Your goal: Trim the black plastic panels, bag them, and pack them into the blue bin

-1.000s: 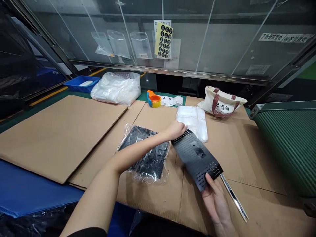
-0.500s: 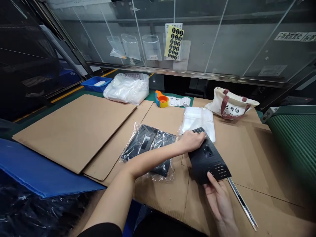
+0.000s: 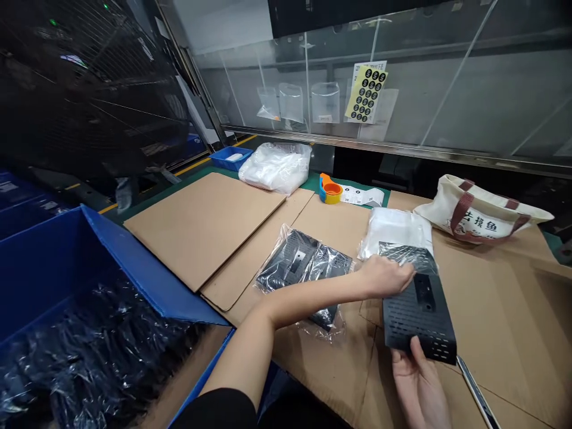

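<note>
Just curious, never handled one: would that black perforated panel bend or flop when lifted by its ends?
Probably stiff: the black perforated panel keeps a flat, straight shape between the left hand and right hand. Likely light, since fingers alone support the near edge. Its matte surface looks unlikely to slip.

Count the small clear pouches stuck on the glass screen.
3. The left pouch, the middle pouch and the right pouch hang side by side on the glass screen, left of the yellow sticker sheet. None seems hidden.
</note>
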`<state>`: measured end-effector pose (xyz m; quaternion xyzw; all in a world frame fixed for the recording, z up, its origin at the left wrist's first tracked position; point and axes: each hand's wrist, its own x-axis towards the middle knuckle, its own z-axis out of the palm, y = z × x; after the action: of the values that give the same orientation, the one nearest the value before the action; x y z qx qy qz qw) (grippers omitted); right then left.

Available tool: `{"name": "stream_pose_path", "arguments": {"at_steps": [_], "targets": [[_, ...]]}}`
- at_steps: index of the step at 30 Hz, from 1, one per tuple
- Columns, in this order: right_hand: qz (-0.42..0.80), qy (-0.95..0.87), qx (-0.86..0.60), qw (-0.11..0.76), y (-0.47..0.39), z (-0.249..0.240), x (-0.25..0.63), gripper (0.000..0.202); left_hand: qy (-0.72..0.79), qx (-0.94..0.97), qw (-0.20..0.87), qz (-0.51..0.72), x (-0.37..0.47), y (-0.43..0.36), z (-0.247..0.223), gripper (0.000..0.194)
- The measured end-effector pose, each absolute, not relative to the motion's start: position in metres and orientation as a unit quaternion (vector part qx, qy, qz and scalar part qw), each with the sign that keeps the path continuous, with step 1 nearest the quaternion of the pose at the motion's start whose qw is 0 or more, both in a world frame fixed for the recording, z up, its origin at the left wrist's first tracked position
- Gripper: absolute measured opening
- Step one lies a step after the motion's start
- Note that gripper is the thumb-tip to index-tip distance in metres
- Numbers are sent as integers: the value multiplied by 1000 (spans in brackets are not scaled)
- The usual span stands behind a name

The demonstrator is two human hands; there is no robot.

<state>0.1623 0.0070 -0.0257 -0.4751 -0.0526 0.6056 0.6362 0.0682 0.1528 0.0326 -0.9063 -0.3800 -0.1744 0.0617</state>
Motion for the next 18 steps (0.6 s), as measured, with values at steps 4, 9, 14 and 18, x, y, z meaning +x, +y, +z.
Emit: {"name": "stream_pose_path", "arguments": {"at_steps": [4,9,14,18], "targets": [[641,-80,-485,590,10,-24,155,55,-363,-914,66,-166,66,144,30,23],[577,-115,-474,655,11,-28,153,55,-345,-919,56,-181,64,134,29,28],[626,-103,-500,590,14,-27,156,57,-312,-921,96,-214,63,126,25,26],[553,-118,-469,679,17,-24,159,47,-297,-923,96,-224,65,119,20,23]]}}
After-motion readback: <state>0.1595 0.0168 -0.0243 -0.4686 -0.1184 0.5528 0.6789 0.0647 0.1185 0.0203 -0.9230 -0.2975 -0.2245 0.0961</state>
